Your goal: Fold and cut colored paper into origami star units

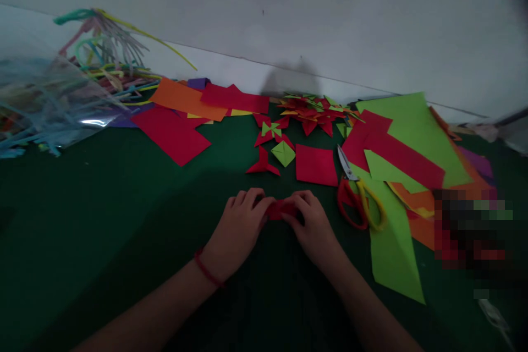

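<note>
My left hand (239,228) and my right hand (313,228) meet over a small folded piece of red paper (280,209) on the dark green surface (103,214). Both hands have their fingers curled and pinched on the paper, one at each end. A red band circles my left wrist. Just beyond the hands lie a red paper square (317,165), a folded green diamond (283,153) and a folded red shape (263,164).
Scissors (358,198) with red and yellow handles lie right of my right hand on green paper sheets (391,242). Red and orange sheets (181,115) spread at back left. A pile of folded pieces (313,110) sits by the wall. A clear bag of pipe cleaners (53,93) is far left.
</note>
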{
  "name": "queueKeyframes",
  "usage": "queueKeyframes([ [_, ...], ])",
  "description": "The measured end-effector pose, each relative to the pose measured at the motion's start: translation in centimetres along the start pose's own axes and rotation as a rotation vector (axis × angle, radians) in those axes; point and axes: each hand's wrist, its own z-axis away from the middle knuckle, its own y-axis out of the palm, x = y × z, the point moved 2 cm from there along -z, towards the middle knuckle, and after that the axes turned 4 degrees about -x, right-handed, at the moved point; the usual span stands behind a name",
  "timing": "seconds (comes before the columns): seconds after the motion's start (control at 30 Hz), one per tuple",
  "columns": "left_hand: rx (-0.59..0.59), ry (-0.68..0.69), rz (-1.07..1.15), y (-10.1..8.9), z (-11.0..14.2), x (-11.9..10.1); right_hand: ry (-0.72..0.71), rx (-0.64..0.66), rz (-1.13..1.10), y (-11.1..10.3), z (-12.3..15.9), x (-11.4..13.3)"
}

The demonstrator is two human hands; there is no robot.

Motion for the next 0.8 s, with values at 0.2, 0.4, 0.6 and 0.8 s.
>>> queueKeyframes([
  [0.2,0.005,-0.015,0.148,0.0,-0.4,0.9,0.012,0.074,-0.113,-0.6,-0.3,-0.5],
  [0.4,0.012,-0.004,0.226,0.0,-0.6,1.2,0.012,0.101,-0.149,-0.7,-0.6,-0.9],
  [0.6,-0.002,-0.012,0.255,0.0,-0.6,1.3,0.022,0.157,-0.192,-1.2,-1.0,-0.9],
  [0.8,0.011,-0.012,0.300,-0.2,-0.5,1.6,0.027,0.194,-0.218,-1.9,-1.2,-1.0],
])
